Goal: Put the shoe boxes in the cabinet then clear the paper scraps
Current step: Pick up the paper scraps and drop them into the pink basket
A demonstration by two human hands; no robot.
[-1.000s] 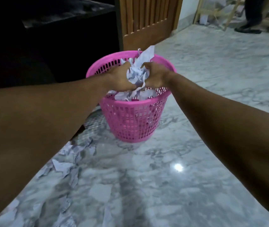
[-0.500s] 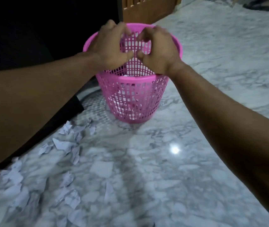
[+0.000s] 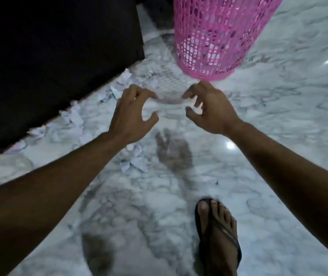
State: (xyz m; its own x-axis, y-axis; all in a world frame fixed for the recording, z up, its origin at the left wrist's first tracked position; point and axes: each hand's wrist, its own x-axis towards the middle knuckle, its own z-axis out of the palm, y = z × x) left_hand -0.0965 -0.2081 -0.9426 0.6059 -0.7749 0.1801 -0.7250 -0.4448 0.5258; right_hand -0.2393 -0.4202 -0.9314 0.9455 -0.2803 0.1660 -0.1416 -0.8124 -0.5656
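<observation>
White paper scraps (image 3: 73,118) lie scattered on the marble floor along the edge of a dark cabinet (image 3: 55,56); a few more scraps (image 3: 135,160) lie under my left forearm. A pink mesh basket (image 3: 215,36) stands at the top, its rim out of frame. My left hand (image 3: 133,114) and my right hand (image 3: 209,108) hover side by side above the floor just in front of the basket, fingers curled and apart, holding nothing. No shoe boxes are in view.
The floor is glossy grey-white marble (image 3: 278,116) with light reflections. My foot in a black flip-flop (image 3: 217,238) stands at the lower right. The dark cabinet fills the upper left.
The crumpled paper went from both hands into the basket. The hands then left the basket rim and came down toward the floor, and the view tilted downward.
</observation>
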